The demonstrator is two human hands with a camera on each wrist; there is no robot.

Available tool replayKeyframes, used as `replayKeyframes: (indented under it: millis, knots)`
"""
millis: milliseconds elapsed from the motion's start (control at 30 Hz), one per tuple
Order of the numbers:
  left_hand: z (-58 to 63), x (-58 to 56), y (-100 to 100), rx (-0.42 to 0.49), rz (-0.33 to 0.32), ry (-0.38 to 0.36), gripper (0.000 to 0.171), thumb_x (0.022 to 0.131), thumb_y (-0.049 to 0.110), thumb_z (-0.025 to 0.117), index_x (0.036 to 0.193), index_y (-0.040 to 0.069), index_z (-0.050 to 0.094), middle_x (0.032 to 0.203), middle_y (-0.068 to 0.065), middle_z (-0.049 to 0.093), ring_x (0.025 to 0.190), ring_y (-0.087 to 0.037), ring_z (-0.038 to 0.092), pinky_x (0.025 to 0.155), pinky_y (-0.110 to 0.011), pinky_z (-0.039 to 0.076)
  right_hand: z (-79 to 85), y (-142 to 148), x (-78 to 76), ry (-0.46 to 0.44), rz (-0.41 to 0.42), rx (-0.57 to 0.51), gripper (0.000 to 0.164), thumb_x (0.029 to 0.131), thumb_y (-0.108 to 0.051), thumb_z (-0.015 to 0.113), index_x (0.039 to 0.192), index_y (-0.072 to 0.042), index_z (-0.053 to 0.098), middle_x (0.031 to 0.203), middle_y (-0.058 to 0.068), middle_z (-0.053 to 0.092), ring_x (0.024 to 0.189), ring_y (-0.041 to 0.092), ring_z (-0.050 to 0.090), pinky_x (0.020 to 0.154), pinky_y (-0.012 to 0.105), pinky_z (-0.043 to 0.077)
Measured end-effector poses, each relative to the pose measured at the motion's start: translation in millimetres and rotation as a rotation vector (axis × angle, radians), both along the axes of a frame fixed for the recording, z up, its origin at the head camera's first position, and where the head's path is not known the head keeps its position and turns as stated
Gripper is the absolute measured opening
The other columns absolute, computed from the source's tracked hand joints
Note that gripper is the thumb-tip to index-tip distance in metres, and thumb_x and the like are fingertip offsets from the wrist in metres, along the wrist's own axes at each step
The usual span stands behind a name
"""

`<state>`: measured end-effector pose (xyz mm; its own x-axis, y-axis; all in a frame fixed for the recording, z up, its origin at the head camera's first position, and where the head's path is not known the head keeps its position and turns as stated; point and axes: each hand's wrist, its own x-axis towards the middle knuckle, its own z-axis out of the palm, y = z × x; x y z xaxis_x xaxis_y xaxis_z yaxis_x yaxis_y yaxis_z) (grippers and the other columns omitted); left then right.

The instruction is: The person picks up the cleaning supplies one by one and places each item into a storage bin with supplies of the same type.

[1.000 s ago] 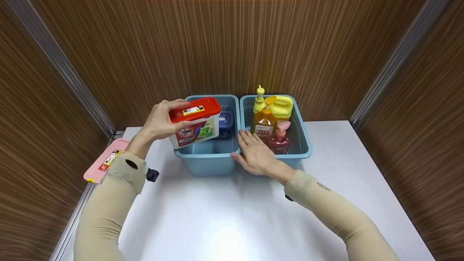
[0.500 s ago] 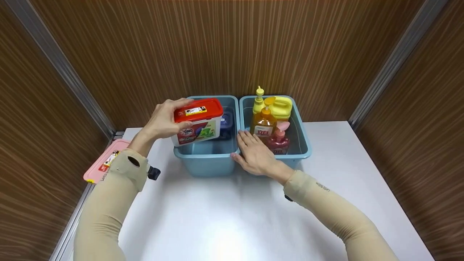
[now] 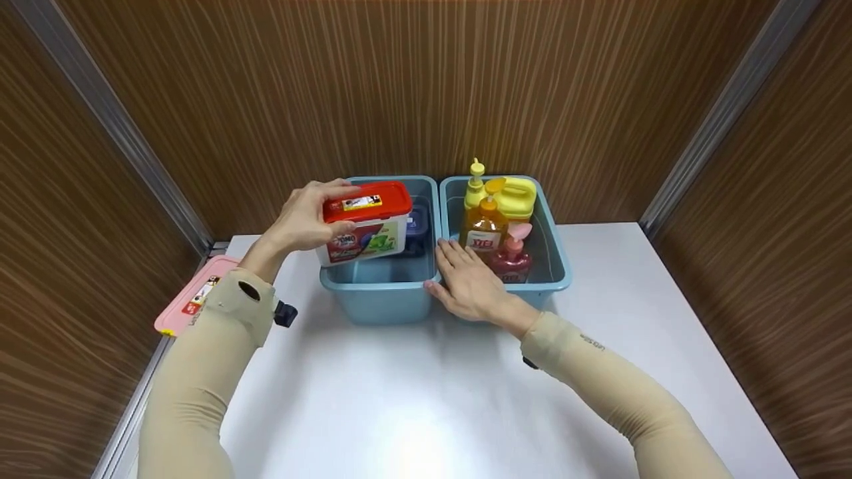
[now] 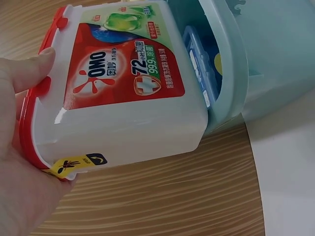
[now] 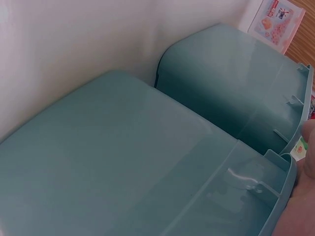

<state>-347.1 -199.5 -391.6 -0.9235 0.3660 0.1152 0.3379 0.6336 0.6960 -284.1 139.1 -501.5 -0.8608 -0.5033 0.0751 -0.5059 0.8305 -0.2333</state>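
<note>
In the head view my left hand [image 3: 303,216] grips an OMO laundry capsule box [image 3: 369,241] by its red lid, thumb in front and fingers over the top. The white box tilts over the left side of the left blue bin [image 3: 381,303]. Up close in the left wrist view, the base of the box [image 4: 162,130] is right at the bin's rim [image 4: 236,64]. A dark blue container [image 3: 417,219] sits inside that bin, partly hidden by the box. My right hand [image 3: 469,283] rests with straight fingers on the adjoining rims of the two bins.
The right blue bin [image 3: 558,263] holds a yellow pump bottle [image 3: 475,193], an orange pump bottle [image 3: 484,226], a pink pump bottle [image 3: 512,263] and a yellow jug [image 3: 518,199]. A pink-lidded box [image 3: 190,303] stands left, partly behind my sleeve. Wood-grain panels [image 3: 399,86] enclose the white table [image 3: 373,386].
My left hand and the capsule box have shifted slightly to the right and away from me over the left bin. My right hand has stayed in place on the rims.
</note>
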Motion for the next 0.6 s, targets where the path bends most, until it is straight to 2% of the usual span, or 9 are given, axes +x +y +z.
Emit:
replayKeyframes:
  millis: [167, 400, 600]
  knots:
    - [1.4, -8.9, 7, 0.03, -0.021, -0.001, 0.068, 0.094, 0.02, 0.085, 0.159, 0.021, 0.066, 0.173, -0.008, 0.053, 0.151, -0.035, 0.046, 0.125, -0.069, 0.048, 0.6, 3, -1.7, 0.003, -0.009, 0.009, 0.085, 0.118, -0.059, 0.041, 0.176, 0.002, 0.029, 0.188, 0.019, 0.025, 0.177, 0.041, 0.023, 0.144, 0.06, 0.021]
    - [0.2, -17.1, 19, 0.031, -0.036, -0.032, 0.065, 0.097, 0.023, 0.084, 0.159, 0.026, 0.066, 0.178, -0.005, 0.049, 0.156, -0.034, 0.043, 0.129, -0.067, 0.045, 0.8, 6, -0.6, -0.029, -0.024, -0.002, 0.086, 0.117, -0.061, 0.041, 0.178, -0.002, 0.026, 0.189, 0.016, 0.021, 0.178, 0.039, 0.019, 0.145, 0.058, 0.017]
    - [-5.3, -19.5, 27, 0.03, -0.066, -0.027, 0.068, 0.095, 0.024, 0.087, 0.159, 0.027, 0.066, 0.173, -0.006, 0.054, 0.153, -0.034, 0.045, 0.126, -0.068, 0.046, 0.6, 7, 1.7, -0.032, -0.023, -0.014, 0.087, 0.116, -0.061, 0.042, 0.177, -0.002, 0.027, 0.189, 0.016, 0.022, 0.178, 0.039, 0.02, 0.146, 0.058, 0.017]
